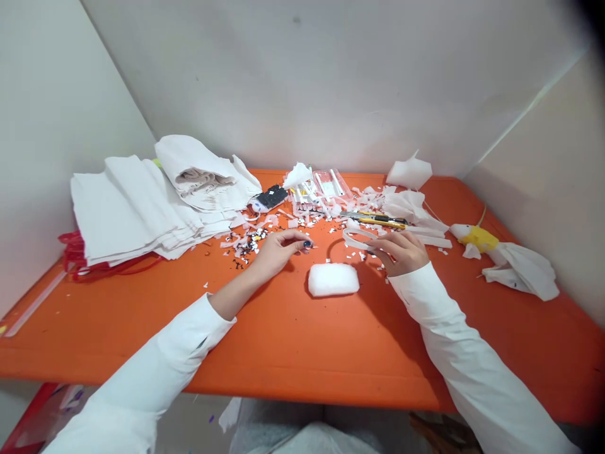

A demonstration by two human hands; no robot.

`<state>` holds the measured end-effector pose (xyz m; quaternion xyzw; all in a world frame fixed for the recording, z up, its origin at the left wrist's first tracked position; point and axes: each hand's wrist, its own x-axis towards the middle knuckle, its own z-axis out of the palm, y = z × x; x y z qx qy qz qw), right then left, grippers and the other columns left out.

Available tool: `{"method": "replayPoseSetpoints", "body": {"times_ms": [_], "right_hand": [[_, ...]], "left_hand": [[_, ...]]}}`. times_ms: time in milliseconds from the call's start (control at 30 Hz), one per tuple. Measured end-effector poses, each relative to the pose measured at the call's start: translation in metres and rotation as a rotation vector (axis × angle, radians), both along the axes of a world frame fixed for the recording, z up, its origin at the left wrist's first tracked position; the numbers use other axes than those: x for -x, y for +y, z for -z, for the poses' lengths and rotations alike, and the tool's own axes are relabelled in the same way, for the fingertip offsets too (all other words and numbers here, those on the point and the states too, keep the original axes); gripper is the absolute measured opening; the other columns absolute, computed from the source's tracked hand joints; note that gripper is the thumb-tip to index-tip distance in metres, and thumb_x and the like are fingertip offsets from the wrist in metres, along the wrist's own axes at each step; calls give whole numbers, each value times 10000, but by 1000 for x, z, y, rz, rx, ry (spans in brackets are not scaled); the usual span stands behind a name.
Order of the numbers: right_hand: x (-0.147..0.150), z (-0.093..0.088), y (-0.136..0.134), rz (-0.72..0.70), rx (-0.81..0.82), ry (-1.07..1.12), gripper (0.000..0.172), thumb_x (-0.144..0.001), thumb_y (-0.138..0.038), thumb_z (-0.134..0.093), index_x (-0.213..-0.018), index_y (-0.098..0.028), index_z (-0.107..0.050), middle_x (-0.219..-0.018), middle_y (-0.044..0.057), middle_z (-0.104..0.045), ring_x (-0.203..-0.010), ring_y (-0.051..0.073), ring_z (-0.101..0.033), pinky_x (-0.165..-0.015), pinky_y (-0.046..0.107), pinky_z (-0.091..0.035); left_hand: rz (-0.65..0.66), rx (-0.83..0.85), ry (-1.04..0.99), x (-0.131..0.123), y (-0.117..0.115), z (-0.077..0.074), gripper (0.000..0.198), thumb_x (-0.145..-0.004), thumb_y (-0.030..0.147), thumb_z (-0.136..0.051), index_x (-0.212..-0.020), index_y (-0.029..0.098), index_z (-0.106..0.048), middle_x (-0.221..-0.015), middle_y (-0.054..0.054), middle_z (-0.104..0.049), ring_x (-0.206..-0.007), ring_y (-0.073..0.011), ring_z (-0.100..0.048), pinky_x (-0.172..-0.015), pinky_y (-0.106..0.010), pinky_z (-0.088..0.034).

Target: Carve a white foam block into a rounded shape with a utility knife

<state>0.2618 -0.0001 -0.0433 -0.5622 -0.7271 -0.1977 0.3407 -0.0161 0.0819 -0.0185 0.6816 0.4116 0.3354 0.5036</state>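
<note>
My right hand (pixel 401 252) is closed on a thin white strip (pixel 358 239), which curls into a loop left of the fingers. My left hand (pixel 278 252) is closed in a pinch over the table, a little apart from the strip; whatever may be between its fingertips is too small to make out. A white foam block (pixel 333 279) with rounded edges lies on the orange table (pixel 293 340) between and just below both hands. Beyond the right hand rests a yellow and black utility knife (pixel 378 219).
White folded sheets (pixel 127 208) are stacked at the left over red ribbon (pixel 74 252). Paper scraps (pixel 250 236) litter the middle, around a black block (pixel 271 198) and a clear pink case (pixel 331 184). At right are a white foam piece (pixel 409 173) and a white-and-yellow bird-like figure (pixel 479 239).
</note>
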Motion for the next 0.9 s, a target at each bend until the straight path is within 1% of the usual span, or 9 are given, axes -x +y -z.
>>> {"method": "replayPoseSetpoints", "body": {"times_ms": [133, 333, 433, 500, 533, 633, 700, 800, 900], "right_hand": [[1, 1, 0, 4, -6, -8, 165, -891, -234, -612, -845, -253, -769, -815, 21, -733, -751, 173, -557, -728, 298, -381], [4, 0, 0, 3, -39, -42, 150, -879, -234, -628, -813, -260, -761, -786, 4, -728, -729, 172, -539, -705, 295, -358], [5, -2, -1, 10, -24, -54, 153, -874, -215, -625, -809, -258, -757, -806, 5, -734, -724, 172, -542, -699, 302, -351], [6, -4, -3, 8, -17, -64, 156, -871, -200, -625, -818, -263, -758, -812, -1, -740, -718, 170, -549, -706, 306, -349], [6, -4, -3, 5, -24, -69, 154, -868, -196, -630, -815, -265, -757, -807, -8, -743, -714, 169, -553, -710, 307, -349], [7, -4, -4, 2, -57, -73, 143, -863, -198, -648, -802, -268, -757, -790, -21, -748, -707, 164, -568, -718, 307, -349], [8, -3, -3, 0, -62, -73, 142, -866, -207, -646, -803, -267, -759, -790, -17, -750, -715, 162, -583, -715, 307, -345], [9, 0, -3, -11, -59, -75, 150, -877, -228, -633, -811, -274, -760, -789, -8, -746, -720, 160, -595, -706, 306, -335], [10, 4, -3, -2, -38, -73, 153, -880, -238, -632, -810, -285, -758, -781, -14, -740, -717, 151, -599, -709, 306, -323]], "left_hand": [[-24, -42, 110, 13, 15, -1, 165, -741, 279, -623, -810, 184, -739, -843, -34, -725, -712, -161, -661, -769, -332, -541], [-62, -170, 228, 37, 34, -7, 239, -758, 251, -572, -885, 202, -768, -954, -34, -718, -731, -159, -667, -779, -311, -531], [-61, -230, 320, 42, 36, -7, 306, -777, 265, -556, -1012, 226, -748, -985, -24, -718, -740, -166, -664, -779, -316, -525], [-71, -254, 370, 43, 36, -6, 359, -789, 266, -546, -1109, 239, -708, -960, -22, -719, -744, -173, -663, -775, -320, -516], [-78, -270, 387, 43, 35, -6, 359, -791, 263, -545, -1113, 235, -699, -944, -25, -721, -760, -180, -662, -781, -323, -510], [-87, -340, 415, 43, 35, -4, 233, -793, 265, -549, -949, 211, -713, -939, -41, -724, -856, -205, -649, -835, -334, -486], [-78, -342, 415, 43, 36, -3, 167, -789, 269, -553, -851, 203, -694, -932, -43, -721, -887, -211, -634, -857, -339, -478], [-54, -280, 387, 44, 39, -1, 156, -782, 267, -548, -838, 196, -675, -940, -46, -698, -897, -207, -619, -865, -349, -482], [-12, -278, 384, 44, 42, 2, 161, -764, 284, -570, -813, 190, -692, -997, -60, -661, -949, -212, -602, -901, -367, -467]]}}
